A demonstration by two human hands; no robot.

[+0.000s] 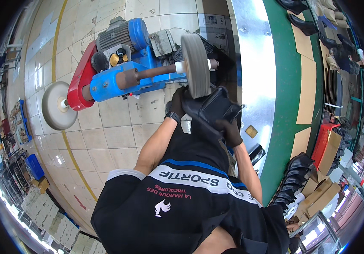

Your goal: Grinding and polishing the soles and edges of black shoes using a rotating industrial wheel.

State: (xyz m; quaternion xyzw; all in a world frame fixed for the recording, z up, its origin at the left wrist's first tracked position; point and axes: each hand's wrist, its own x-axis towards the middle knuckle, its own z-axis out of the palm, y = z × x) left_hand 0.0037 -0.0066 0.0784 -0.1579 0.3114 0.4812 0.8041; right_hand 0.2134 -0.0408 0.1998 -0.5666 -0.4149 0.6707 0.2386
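A black leather boot (207, 111) is held against the lower edge of a large grey buffing wheel (196, 65). My left hand (177, 102), in a dark glove with a black band at the wrist, is closed on the boot's left end beside the wheel. Gripping the boot's lower right side is my right hand (231, 133), gloved as well; its fingers are partly lost against the dark leather. The wheel sits on the shaft of a blue machine (114, 82) with a grey motor (119, 36) and a red belt guard (81, 76).
At the shaft's left end is a second, pale wheel (59, 106). A metal-topped bench (256, 55) runs along my right, with a small tan block (251, 131) on it. Beyond, a green surface (284, 84) bears cardboard sheets (307, 80) and several black boots (294, 175).
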